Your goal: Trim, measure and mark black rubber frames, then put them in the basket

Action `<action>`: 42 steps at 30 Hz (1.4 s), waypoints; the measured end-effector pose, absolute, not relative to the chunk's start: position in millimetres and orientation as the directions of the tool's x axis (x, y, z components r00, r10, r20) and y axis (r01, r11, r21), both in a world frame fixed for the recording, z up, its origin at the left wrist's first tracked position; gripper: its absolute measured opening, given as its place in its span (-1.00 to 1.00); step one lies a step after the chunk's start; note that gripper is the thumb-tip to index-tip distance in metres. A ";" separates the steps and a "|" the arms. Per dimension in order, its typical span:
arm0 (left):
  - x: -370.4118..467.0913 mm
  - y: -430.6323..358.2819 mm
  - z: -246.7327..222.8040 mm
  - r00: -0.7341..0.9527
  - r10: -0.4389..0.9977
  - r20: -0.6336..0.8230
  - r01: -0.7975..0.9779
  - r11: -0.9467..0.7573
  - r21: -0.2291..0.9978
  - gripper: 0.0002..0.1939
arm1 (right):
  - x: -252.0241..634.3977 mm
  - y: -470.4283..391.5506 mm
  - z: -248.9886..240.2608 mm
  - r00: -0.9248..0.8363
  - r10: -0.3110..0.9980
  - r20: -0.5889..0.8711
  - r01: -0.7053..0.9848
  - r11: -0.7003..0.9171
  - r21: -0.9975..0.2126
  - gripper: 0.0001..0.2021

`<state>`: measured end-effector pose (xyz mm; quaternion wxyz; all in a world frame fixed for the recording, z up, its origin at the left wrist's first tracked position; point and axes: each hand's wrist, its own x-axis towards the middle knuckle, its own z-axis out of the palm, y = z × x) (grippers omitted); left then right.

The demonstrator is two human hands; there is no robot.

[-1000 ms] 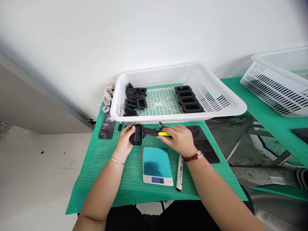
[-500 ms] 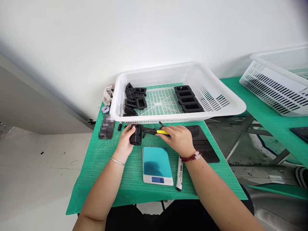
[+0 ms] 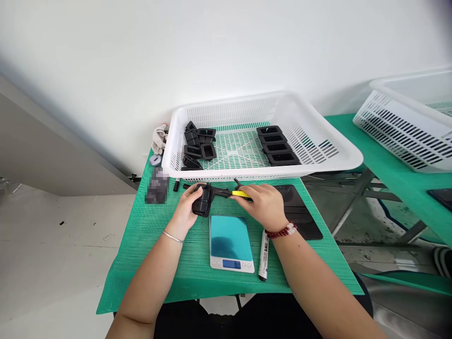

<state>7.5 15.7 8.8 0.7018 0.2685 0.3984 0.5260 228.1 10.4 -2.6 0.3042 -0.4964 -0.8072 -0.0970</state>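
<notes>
My left hand (image 3: 186, 207) is closed on a black plastic part (image 3: 203, 201), held tilted above the green cloth. In my closed right hand (image 3: 263, 202) is a black and yellow tool (image 3: 240, 193), whose thin dark end reaches left to the black part and touches or overlaps it. My right fingers hide much of the tool. Just below the hands lies a small scale (image 3: 231, 239) with a blue-green plate. A white marker (image 3: 263, 256) lies to its right, beside my right wrist.
Behind the hands, a white basket (image 3: 233, 174) holds several loose black parts (image 3: 208, 151) at left and a row (image 3: 277, 148) at right. A dark flat panel (image 3: 300, 214), a grey cloth (image 3: 159, 139) and a second basket (image 3: 406, 127) are also around.
The black part in my left hand has tilted and shifted slightly right, and now meets the tool's end more closely. My right hand has barely moved.
</notes>
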 end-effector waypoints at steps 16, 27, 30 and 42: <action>8.2 15.3 6.8 0.107 0.955 -0.278 -0.554 0.290 0.781 -0.67 | 226.6 11.4 -4.3 -0.326 0.734 0.595 0.856 0.497 -0.144 -0.65; 6.5 16.6 7.5 0.086 0.941 -0.327 -0.609 0.310 0.730 -0.74 | 223.8 12.7 -7.3 -0.411 0.736 0.538 0.809 0.567 -0.157 -0.62; 6.6 14.9 9.2 0.111 0.943 -0.315 -0.599 0.317 0.736 -0.75 | 227.3 13.4 -7.4 -0.321 0.746 0.583 0.850 0.499 -0.171 -0.63; 8.3 15.8 7.5 0.075 0.942 -0.327 -0.592 0.306 0.745 -0.73 | 222.6 9.4 -2.4 -0.482 0.703 0.522 0.754 0.637 -0.162 -0.64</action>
